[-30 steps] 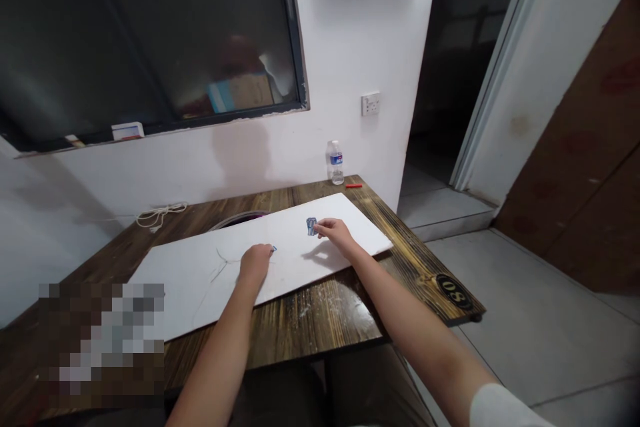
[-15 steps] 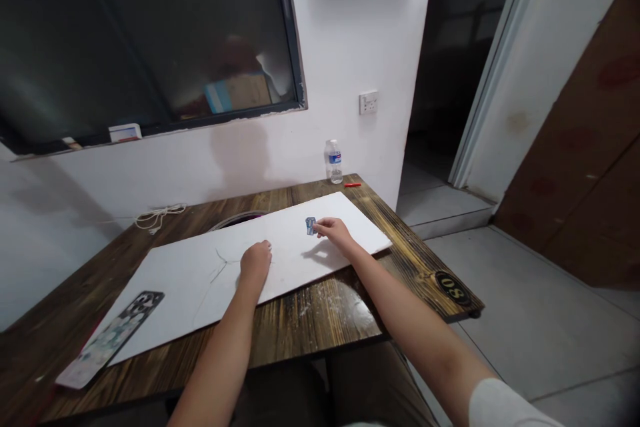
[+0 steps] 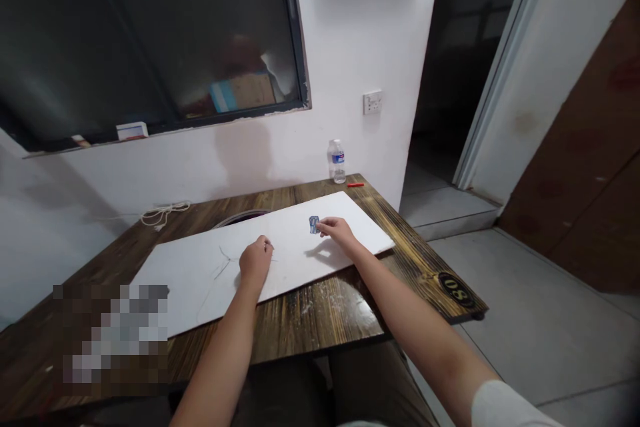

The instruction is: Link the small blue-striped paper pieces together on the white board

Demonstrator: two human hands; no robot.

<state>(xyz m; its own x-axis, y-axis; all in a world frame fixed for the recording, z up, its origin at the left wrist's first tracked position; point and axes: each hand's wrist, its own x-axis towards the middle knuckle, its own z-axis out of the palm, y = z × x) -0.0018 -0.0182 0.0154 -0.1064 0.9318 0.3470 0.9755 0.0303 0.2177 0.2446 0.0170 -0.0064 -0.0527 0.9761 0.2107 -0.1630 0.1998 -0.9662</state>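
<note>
Right hand (image 3: 337,232), fingers loosely pinched, touches a small blue paper cutout (image 3: 314,225) on a white board (image 3: 185,287); curled left hand (image 3: 256,262), hold unclear.

Dim, even indoor light; soft shadow beside right hand (image 3: 337,233) on white rectangular board (image 3: 200,293); pale glare on brown wooden desk (image 3: 300,327) below board; frame edges bowed, darkened.

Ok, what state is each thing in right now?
Left hand: curled, resting on the white board.
Right hand: fingers at the small blue piece.
White board: flat on the wooden table, thin lines marked near its middle.
Water bottle: upright, capped.
White cord: loosely coiled.
</note>
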